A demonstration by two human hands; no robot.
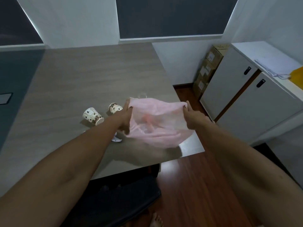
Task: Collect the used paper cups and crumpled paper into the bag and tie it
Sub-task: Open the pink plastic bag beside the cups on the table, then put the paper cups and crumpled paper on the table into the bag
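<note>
A thin pink plastic bag hangs stretched above the table's near right corner. My left hand grips its left rim, and my right hand grips the right rim, so the mouth is pulled wide. Two paper cups with a brown bean print lie on their sides to the left of the bag: one farther left, the other just beyond my left hand. A piece of crumpled white paper peeks out under my left forearm, mostly hidden. Something clear shows behind the bag, too blurred to name.
The grey wood-grain table reaches to the back wall. A black chair stands under its near edge. White cabinets with papers on top line the right side, with cardboard boxes in the corner. Wooden floor lies between.
</note>
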